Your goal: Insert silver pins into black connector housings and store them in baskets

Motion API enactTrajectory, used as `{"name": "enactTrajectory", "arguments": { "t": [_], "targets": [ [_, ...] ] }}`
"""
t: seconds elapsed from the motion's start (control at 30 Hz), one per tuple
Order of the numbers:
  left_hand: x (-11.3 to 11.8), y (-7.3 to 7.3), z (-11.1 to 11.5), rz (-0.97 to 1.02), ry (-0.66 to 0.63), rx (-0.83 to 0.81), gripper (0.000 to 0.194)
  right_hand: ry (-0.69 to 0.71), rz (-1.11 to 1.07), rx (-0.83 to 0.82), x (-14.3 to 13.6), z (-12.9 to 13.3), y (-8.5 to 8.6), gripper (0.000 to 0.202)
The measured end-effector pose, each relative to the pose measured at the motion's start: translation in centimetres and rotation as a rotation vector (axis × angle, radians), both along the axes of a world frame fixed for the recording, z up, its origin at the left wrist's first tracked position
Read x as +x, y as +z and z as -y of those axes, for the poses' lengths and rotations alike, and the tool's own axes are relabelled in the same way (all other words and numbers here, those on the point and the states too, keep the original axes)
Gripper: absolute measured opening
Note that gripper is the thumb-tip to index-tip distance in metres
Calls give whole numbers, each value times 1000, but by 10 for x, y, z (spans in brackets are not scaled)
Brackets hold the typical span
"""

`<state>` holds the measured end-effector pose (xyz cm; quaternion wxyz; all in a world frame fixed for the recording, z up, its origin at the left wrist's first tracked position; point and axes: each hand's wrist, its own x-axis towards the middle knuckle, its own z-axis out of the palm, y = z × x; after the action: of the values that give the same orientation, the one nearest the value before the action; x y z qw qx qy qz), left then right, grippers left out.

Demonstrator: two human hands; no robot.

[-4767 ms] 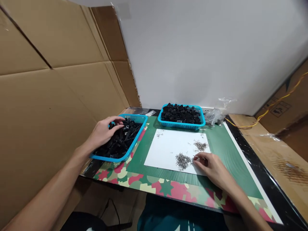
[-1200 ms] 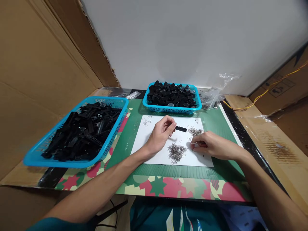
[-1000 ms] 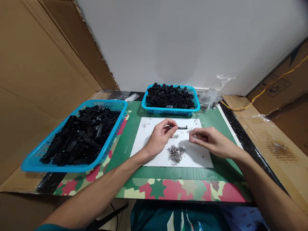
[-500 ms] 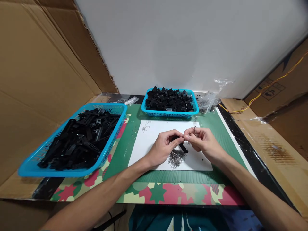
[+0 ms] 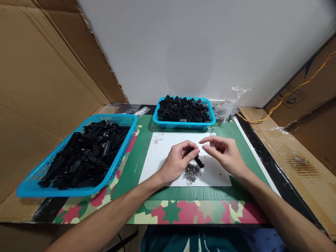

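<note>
My left hand (image 5: 181,159) is closed around a narrow black plastic part (image 5: 198,162), whose lower end sticks out beneath the thumb. The rest of the part is hidden by the fingers. Just to the right, my right hand (image 5: 225,152) is apart from it, with thumb and index finger spread. A thin sliver shows faintly by its index finger; I cannot make out what it is. Below the hands, a heap of small metal pieces (image 5: 191,174), springs or pins too small to tell, lies on a white sheet (image 5: 162,157).
At left, a blue basket (image 5: 78,192) holds long black plastic parts. A smaller blue basket (image 5: 183,125) at the back holds short black pieces. Clear plastic bags (image 5: 226,110) lie beside it. Cardboard walls (image 5: 47,56) flank the green mat (image 5: 141,140). A yellow cable (image 5: 279,104) runs at right.
The right thumb and index finger have parted and moved slightly right, away from the black part. The left hand keeps its hold. A thin rod seen earlier at the right fingers is now barely visible.
</note>
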<state>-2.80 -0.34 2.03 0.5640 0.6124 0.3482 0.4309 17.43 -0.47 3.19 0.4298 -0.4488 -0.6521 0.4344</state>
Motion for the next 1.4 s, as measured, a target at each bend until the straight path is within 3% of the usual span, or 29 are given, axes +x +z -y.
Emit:
{"name": "enactTrajectory", "arguments": {
  "t": [0.3,0.53,0.7,0.83,0.97,1.13,1.4],
  "targets": [
    [-5,1,3,-399,113,416,11,33,369,347,2,6,-2,14],
    [-7,-3,0,-443,116,597,10,28,385,381,1,7,-3,12],
    [-6,0,-1,-321,101,515,16,-67,139,213,-1,4,1,8],
    [-7,-2,-3,-234,137,434,22,-136,-91,62,-2,-1,2,16],
    [-7,-5,-7,-104,206,327,21,-157,-173,55,-5,-1,0,17],
    [-5,-2,-8,-65,262,236,16,-173,-50,196,-8,6,-1,12],
    [-6,1,-6,32,239,289,15,-126,224,669,-9,11,-8,10]
  ]
}}
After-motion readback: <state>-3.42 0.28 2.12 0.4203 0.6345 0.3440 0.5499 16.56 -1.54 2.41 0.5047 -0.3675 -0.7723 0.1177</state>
